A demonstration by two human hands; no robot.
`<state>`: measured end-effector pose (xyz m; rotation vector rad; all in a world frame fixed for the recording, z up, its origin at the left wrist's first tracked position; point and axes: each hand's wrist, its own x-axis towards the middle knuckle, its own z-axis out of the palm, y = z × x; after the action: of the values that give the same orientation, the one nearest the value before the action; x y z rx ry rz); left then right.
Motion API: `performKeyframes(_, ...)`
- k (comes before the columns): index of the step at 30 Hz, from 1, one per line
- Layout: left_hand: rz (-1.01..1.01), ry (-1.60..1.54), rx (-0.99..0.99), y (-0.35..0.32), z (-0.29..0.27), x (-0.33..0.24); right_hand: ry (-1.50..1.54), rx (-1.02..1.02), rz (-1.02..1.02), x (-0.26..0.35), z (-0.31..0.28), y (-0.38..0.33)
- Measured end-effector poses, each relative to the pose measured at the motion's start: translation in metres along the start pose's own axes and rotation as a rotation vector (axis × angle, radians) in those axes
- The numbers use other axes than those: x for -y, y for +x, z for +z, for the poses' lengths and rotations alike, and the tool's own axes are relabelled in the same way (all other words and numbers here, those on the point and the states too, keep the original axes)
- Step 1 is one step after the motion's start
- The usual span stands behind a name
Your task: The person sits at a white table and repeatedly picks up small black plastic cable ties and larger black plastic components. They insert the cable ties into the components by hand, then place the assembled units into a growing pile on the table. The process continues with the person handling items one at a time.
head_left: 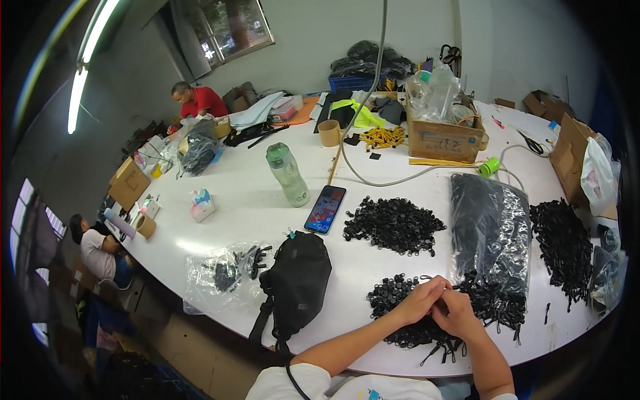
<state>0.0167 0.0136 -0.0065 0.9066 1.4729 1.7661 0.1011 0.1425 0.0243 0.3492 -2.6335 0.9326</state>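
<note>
My left hand and my right hand meet at the fingertips, both closed in a pinch. What they pinch is small and hidden by the fingers. Below and left of them spreads a heap of small black plastic pieces. Black looped cord pulls lie to the right, partly over the lower end of a clear plastic bag full of black items. Farther off sits another heap of small black pieces. Several looped pulls hang near the table's front edge, below my hands.
At right lies a pile of long black pieces. A black pouch bag, a phone and a green bottle stand or lie leftward. A cardboard box and a grey cable are farther back. Two other people sit at left.
</note>
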Motion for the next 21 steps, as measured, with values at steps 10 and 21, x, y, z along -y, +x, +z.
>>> performKeyframes(10,-0.070,0.063,0.014,0.003,-0.002,0.006,0.019,0.046,0.093,0.002,-0.005,-0.005)
performKeyframes(21,-0.058,0.139,-0.042,0.002,-0.005,-0.005,0.240,-0.092,0.166,-0.010,-0.009,-0.005)
